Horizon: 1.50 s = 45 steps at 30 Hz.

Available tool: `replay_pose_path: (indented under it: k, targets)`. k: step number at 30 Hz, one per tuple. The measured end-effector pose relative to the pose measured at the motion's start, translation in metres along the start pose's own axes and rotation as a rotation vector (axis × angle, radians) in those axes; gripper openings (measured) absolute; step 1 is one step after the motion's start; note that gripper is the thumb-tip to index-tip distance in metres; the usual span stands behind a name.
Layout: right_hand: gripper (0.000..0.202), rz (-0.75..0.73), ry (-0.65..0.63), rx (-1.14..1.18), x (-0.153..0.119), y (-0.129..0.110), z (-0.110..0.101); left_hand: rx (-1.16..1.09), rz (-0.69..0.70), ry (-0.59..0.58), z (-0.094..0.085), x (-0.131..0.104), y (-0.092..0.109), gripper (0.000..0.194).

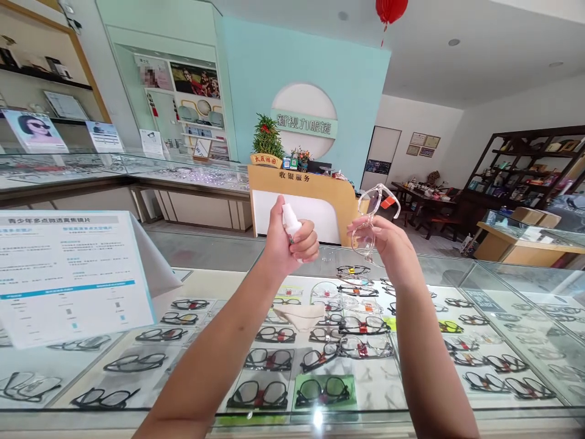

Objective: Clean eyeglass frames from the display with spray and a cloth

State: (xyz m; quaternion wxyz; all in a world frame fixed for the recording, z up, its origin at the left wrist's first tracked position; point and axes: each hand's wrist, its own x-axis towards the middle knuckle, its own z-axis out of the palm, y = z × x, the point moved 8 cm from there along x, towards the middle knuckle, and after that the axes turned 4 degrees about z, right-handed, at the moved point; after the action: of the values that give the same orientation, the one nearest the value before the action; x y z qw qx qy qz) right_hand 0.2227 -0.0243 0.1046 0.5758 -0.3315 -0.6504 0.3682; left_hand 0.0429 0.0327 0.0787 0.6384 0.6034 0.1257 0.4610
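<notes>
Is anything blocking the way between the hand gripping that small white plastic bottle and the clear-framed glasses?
Nothing visible does. The left hand holds the small white plastic bottle, the right hand the clear-framed glasses, with open air between; the beige cloth lies below, on the glass counter.

Your spray bottle is white; your eyeglasses are clear with an orange tag. You see a turquoise wall, a red lantern, a tan cashier counter, a cream cloth and a white display card with blue bands.
</notes>
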Motion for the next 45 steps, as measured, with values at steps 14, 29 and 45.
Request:
replay_pose_path:
  k: [14, 29, 45]
  targets:
    - [0.035, 0.139, -0.207, 0.057, -0.003, 0.046, 0.062, 0.285, 0.174, 0.384, -0.031, -0.007, -0.004, 0.08]
    - [0.037, 0.096, -0.24, 0.141, 0.002, 0.054, 0.073, 0.617, 0.215, 0.526, -0.049, -0.006, -0.015, 0.076]
    - [0.036, 0.125, -0.138, 0.301, 0.015, 0.071, 0.062, 0.626, 0.2, 0.49, -0.045, -0.006, -0.019, 0.079]
